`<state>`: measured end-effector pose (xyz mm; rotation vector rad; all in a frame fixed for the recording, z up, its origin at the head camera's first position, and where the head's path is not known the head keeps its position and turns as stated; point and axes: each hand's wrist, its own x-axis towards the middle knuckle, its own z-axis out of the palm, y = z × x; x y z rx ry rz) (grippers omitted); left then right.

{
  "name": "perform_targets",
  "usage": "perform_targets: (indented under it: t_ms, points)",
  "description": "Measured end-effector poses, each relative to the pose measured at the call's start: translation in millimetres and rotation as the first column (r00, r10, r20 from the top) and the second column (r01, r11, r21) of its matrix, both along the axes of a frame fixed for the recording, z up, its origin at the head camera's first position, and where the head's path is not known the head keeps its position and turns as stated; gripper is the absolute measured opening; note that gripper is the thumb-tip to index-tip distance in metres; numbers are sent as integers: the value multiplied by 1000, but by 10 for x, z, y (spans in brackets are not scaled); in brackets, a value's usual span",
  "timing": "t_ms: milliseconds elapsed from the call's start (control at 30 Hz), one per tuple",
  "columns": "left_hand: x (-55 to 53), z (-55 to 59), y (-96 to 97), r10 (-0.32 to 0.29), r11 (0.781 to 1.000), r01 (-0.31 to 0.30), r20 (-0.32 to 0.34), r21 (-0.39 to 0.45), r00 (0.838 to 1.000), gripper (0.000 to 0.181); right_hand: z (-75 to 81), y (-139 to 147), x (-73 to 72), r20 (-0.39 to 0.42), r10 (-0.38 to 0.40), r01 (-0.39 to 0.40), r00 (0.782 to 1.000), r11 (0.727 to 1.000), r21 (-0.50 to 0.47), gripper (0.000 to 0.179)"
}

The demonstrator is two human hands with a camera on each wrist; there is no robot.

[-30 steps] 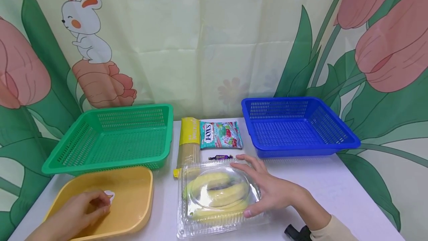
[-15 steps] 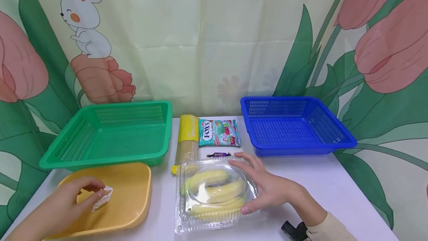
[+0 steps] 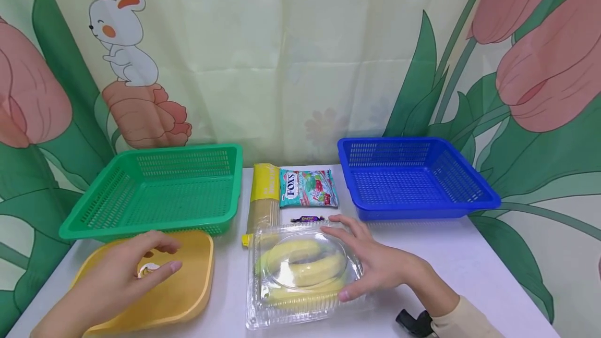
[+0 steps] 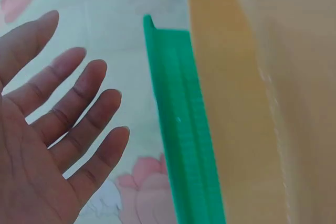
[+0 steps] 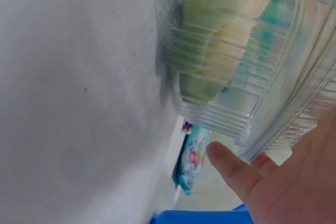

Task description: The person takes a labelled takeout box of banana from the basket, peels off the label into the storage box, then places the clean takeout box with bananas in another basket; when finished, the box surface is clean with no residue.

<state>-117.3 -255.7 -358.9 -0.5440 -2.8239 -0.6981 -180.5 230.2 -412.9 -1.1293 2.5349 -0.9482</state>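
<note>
My left hand hovers over a yellow-orange basin, fingers spread and nothing held. Between its thumb and fingers a small white printed piece shows down in the basin, partly hidden by the hand. In the left wrist view the bare palm and fingers appear. Bananas lie inside a clear plastic clamshell box at the front centre. My right hand rests at the box's right side, fingers spread along the lid's rim; in the right wrist view a finger extends beside the ribbed corner.
Behind the basin stands a green basket; a blue basket is back right. Between them lie a yellow-topped noodle pack, a Fox's candy bag and a purple-wrapped sweet. A black object sits by the right sleeve.
My left hand pinched and lifted the white printed piece half a second ago; now it has let go and risen to the right, the piece left in the basin. The right hand stays put.
</note>
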Motion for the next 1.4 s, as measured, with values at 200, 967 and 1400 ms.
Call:
perform_targets:
  t_ms: [200, 967, 1400]
  points:
    - [-20, 138, 252, -38, 999, 37, 54, 14, 998, 34, 16, -27, -13, -2, 12, -12, 1000, 1000, -6, 112]
    - [-138, 31, 1038, -307, 952, 293, 224, 94, 925, 91, 37, 18, 5, 30, 17, -16, 999, 1000, -13, 111]
    - [-202, -91, 1184, -360, 932, 352, 347, 89, 866, 91, 17, 51, 40, 18, 69, -68, 997, 995, -71, 105]
